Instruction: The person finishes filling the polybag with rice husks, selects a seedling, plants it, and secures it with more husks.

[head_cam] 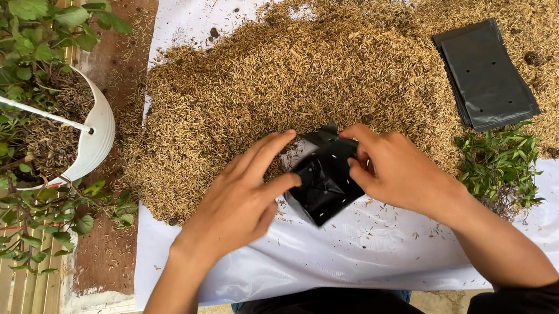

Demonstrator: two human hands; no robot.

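Nearest the camera, both hands meet on a small black plastic bag (324, 181), glossy, creased and punched with tiny holes, lying at the centre of a smooth white sheet (347, 254) that covers the surface. The left hand (242, 200) comes in from 7 o'clock, palm down, its fingers stretched long across the bag's left edge and the thumb pressing its side. The right hand (393, 168) comes in from 5 o'clock, knuckles bent, pinching the bag's right edge between thumb and fingertips.

At 3 o'clock from the bag lies a bunch of leafy green cuttings (499, 165). Beyond the hands, toward 12 o'clock, spreads a wide, dry, golden heap of rice husks (325, 67), coarse and flaky. On it at 2 o'clock rests a flat stack of black bags (487, 73). Far off at 10 o'clock, a white hanging pot (100, 132) holds a leafy plant.
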